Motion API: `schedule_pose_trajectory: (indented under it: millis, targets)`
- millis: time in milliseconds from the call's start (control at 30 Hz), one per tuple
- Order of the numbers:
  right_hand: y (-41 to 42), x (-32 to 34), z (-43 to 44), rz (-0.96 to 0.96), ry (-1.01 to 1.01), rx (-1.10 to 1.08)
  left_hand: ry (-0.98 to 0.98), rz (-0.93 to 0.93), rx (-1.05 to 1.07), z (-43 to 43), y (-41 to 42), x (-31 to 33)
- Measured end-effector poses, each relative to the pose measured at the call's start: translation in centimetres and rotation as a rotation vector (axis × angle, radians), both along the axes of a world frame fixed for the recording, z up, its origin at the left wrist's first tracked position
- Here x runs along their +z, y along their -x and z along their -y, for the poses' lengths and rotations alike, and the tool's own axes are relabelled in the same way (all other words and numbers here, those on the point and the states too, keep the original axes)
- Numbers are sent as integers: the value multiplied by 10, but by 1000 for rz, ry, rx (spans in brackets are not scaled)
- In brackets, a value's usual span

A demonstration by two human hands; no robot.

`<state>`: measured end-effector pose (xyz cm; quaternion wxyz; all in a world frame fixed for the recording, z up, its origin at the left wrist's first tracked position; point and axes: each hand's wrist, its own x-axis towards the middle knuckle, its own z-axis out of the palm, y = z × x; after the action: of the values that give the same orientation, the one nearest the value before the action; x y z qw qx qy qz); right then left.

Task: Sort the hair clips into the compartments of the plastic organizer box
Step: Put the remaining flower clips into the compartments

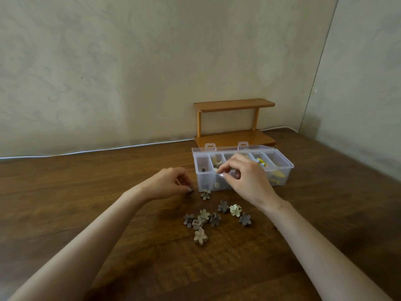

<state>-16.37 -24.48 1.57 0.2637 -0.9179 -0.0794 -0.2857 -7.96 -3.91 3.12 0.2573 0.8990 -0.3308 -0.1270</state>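
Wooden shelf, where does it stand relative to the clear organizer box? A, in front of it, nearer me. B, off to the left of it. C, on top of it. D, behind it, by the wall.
D: the wooden shelf stands on the table directly behind the organizer box, close to the wall.

A dark wooden table is set against a mottled beige wall. A small two-tier wooden shelf is placed at the back, with a white cable laid along the table's rear edge.
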Motion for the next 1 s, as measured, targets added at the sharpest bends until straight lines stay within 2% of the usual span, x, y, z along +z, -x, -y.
schedule_pose_trajectory:
  millis: [133, 200, 300, 367, 533, 733, 1000]
  targets:
    - [1, -5, -10, -167, 154, 17, 149, 126, 270, -7, -9, -2]
    - [0, -7, -16, -171, 212, -1, 269, 206, 370, -6, -9, 0]
    - [-3, -8, -20, -135, 250, -22, 421, 298, 374, 6, -7, 9]
    - [-3, -9, -22, -131, 298, -14, 454, 336, 338, 19, -7, 13]
    - [-2, -14, -25, -155, 334, -3, 434, 354, 292, 40, -11, 14]
    - [-2, -14, -28, -155, 316, 24, 396, 376, 325, 21, -14, 5]
    - [-4, -16, -29, -136, 300, 28, 303, 261, 234, -3, -4, -6]
